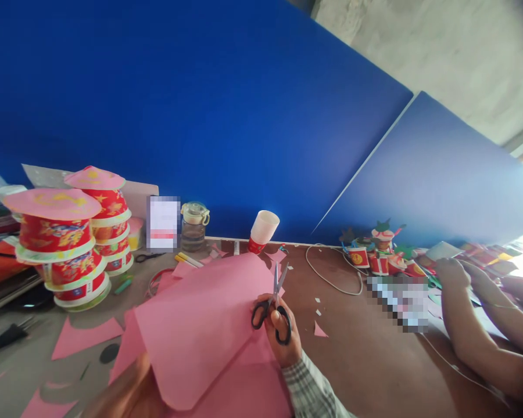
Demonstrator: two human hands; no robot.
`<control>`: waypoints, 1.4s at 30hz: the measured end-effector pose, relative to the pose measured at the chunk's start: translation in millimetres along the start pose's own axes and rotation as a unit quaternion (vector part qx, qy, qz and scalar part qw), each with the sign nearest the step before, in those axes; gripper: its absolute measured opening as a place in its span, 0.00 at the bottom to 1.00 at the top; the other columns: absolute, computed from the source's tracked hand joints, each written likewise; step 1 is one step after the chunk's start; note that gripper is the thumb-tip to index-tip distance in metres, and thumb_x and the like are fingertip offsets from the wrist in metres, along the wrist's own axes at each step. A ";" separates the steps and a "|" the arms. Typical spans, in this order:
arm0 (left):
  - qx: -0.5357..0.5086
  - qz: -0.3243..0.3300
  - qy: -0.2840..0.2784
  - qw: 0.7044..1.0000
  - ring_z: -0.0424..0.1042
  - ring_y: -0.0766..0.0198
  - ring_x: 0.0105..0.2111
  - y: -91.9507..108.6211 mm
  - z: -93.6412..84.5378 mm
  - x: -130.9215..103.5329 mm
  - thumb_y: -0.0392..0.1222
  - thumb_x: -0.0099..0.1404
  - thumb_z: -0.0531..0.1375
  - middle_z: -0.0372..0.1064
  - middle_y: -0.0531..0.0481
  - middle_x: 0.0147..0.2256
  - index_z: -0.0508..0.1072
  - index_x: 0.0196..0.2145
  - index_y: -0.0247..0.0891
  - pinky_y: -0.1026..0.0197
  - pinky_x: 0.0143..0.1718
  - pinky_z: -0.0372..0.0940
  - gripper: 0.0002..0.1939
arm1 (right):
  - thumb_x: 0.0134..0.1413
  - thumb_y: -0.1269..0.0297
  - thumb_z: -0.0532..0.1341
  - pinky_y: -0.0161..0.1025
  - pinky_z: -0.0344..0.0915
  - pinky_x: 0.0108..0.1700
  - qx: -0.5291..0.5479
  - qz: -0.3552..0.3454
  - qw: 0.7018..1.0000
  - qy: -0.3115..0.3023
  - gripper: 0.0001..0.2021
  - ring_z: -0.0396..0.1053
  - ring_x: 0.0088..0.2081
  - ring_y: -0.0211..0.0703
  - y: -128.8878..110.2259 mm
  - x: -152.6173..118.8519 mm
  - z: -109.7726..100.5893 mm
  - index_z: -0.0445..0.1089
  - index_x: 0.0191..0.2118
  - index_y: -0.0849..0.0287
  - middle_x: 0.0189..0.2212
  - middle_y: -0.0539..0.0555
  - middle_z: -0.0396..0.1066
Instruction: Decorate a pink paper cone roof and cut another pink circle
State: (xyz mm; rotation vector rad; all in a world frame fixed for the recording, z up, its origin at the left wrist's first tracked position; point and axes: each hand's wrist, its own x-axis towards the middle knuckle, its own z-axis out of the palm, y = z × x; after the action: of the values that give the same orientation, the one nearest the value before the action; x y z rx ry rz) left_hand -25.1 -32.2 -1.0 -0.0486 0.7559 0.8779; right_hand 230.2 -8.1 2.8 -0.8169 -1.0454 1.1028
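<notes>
- Right hand (pixel 285 353): grip closed around scissors (pixel 276 285), blades parted, tips up; hand beside right edge of pink paper.
- Left hand (pixel 128 390): blurred, at lower left edge of pink paper; fingers partly hidden, can't tell how far grip is closed.
- Pink paper (pixel 209 313): large sheet between both hands, above bench (pixel 353 366), more pink underneath.
- Pink scrap (pixel 81 341) on bench, left of sheet.
- Left: red tubs (pixel 72 270) stacked, pink tops; glass jar (pixel 194 232) farther right.
- White cup (pixel 265 226) behind sheet, tilted.
- Far right: another person's arms (pixel 466 319).
</notes>
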 end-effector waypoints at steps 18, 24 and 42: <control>0.124 0.004 0.057 0.991 0.71 0.38 0.34 -15.8 10.8 2.9 0.34 0.19 0.72 0.77 0.45 0.32 0.61 0.46 0.46 0.38 0.28 0.67 0.51 | 0.44 0.53 0.61 0.39 0.63 0.28 -0.010 0.008 1.000 -0.014 0.18 0.67 0.24 0.46 5.8 0.5 3.8 0.68 0.38 0.62 0.20 0.54 0.71; 0.103 0.092 0.045 0.989 0.72 0.39 0.31 -13.8 15.3 3.3 0.38 0.21 0.71 0.77 0.45 0.33 0.66 0.42 0.46 0.47 0.19 0.70 0.44 | 0.44 0.53 0.61 0.41 0.63 0.31 -0.034 -0.016 0.999 -0.010 0.20 0.68 0.26 0.47 -0.7 -2.3 5.4 0.67 0.41 0.61 0.23 0.55 0.72; 0.019 0.259 0.079 0.962 0.69 0.50 0.41 14.6 27.6 -3.0 0.44 0.31 0.67 0.76 0.53 0.35 0.72 0.34 0.45 0.57 0.29 0.72 0.26 | 0.44 0.45 0.60 0.34 0.59 0.28 -0.095 0.115 0.980 -0.129 0.25 0.62 0.25 0.40 -13.0 -32.1 38.4 0.64 0.44 0.58 0.23 0.51 0.67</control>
State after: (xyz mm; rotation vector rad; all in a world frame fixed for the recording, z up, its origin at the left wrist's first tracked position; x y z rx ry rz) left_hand -20.7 -15.4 25.1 0.1198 0.9548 1.3693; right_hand 194.4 -41.7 18.9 -0.9835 -1.3117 1.3463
